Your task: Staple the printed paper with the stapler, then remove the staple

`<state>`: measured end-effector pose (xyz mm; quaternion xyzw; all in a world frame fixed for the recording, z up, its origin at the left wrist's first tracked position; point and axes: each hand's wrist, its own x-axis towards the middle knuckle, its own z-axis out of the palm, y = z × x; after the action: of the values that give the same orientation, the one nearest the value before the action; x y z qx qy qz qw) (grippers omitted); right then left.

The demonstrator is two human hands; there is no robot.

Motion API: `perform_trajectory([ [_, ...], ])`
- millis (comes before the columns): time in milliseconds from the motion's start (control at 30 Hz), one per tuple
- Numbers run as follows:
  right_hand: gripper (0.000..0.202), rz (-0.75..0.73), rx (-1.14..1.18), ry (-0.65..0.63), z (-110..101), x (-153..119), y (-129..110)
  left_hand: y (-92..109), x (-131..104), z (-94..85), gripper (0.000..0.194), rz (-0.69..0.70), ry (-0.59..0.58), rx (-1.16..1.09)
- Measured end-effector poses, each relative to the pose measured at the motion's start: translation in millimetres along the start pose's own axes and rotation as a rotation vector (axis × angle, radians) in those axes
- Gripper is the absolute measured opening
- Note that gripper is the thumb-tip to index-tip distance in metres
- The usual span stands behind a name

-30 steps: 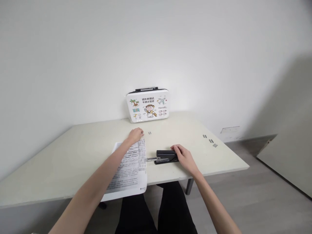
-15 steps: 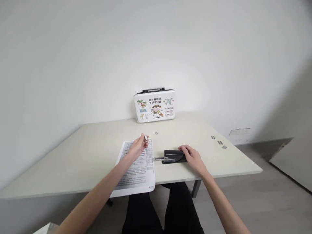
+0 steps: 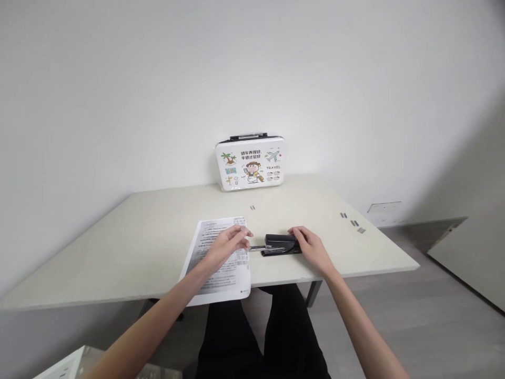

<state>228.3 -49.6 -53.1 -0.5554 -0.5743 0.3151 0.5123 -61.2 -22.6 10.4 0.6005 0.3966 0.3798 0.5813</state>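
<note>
A black stapler (image 3: 281, 245) lies on the table with its metal tray or rod (image 3: 258, 248) drawn out to the left. My right hand (image 3: 311, 248) is closed around its rear end. My left hand (image 3: 229, 245) pinches a small grey strip of staples (image 3: 248, 233), mostly hidden by the fingers, close to the drawn-out metal part. Beneath that hand lies a printed sheet of paper (image 3: 224, 290), its lower edge reaching past the table's front edge.
A white case (image 3: 252, 168) with cartoon prints stands against the wall. Several staple strips (image 3: 354, 223) lie at the table's right, and a small pair (image 3: 252, 207) lies behind the paper. At lower left a white box (image 3: 65, 366) shows below the table (image 3: 130, 252).
My left hand has moved right and toward the stapler's extended metal part, carrying the staple strip. My right hand keeps its hold on the stapler. The view has tilted slightly.
</note>
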Motion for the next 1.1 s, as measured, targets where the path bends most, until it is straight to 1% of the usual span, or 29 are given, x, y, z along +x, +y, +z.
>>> perform_trajectory([
  [33,0.047,0.000,0.001,0.002,-0.2,-0.1,0.2,0.8,-2.9,2.6,0.038,0.013,-0.019,0.073],
  [100,0.047,0.007,0.003,0.001,-0.8,-0.5,0.2,2.1,-7.2,7.9,0.036,0.056,-0.019,0.249],
  [200,0.047,0.015,-0.003,-0.008,-1.9,-1.3,-0.9,2.7,-9.7,15.4,0.031,0.125,0.041,0.555],
  [300,0.046,0.020,-0.010,-0.012,-2.7,-1.8,-1.8,0.0,-8.6,19.5,0.026,0.175,0.063,0.716],
  [500,0.043,0.015,-0.008,-0.016,-2.7,-1.2,0.0,-11.2,-5.9,17.0,0.026,0.209,0.020,0.769],
  [767,0.043,0.019,-0.010,-0.020,-2.7,-1.2,0.2,-11.7,-6.9,13.4,0.023,0.250,-0.005,0.864],
  [867,0.043,0.020,-0.012,-0.019,-2.7,-1.5,0.5,-11.8,-6.5,6.4,0.024,0.264,-0.031,0.904],
  [967,0.043,0.017,-0.016,-0.018,-2.5,-1.7,0.7,-10.0,-6.8,-5.5,0.023,0.257,-0.075,0.924],
  [1100,0.046,0.011,-0.018,-0.042,-1.7,-1.4,-1.1,-7.2,-10.2,-16.9,0.023,0.252,-0.160,0.865],
])
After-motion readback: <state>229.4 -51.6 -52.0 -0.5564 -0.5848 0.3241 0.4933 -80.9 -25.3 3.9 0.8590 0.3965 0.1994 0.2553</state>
